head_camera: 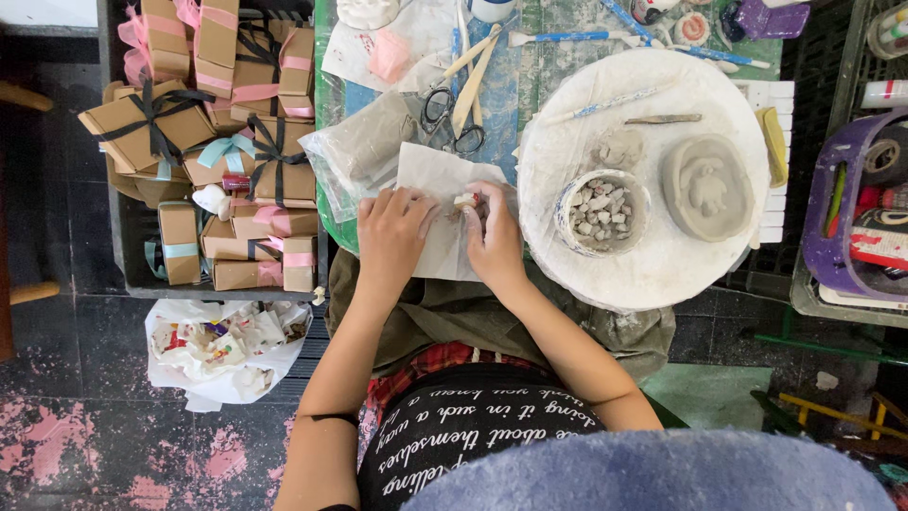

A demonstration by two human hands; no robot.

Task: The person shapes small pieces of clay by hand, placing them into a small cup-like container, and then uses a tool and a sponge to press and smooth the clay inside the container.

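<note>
My left hand (392, 232) rests flat on a sheet of white paper (437, 170) at the table's near edge. My right hand (492, 237) pinches a small pale lump of clay (464, 201) over that paper, fingers curled around it. To the right lies a round white board (662, 255). On it stand a small bowl of grey clay bits (602, 210), a loose clay lump (619, 149) and an oval clay dish with a relief shape (707, 186).
Scissors (452, 121) and a plastic bag of clay (364, 147) lie beyond the paper. Blue-handled brushes (567, 38) sit further back. A crate of ribboned brown gift boxes (222, 142) stands left, a white bag of scraps (227, 345) on the floor, a purple tray (851, 218) right.
</note>
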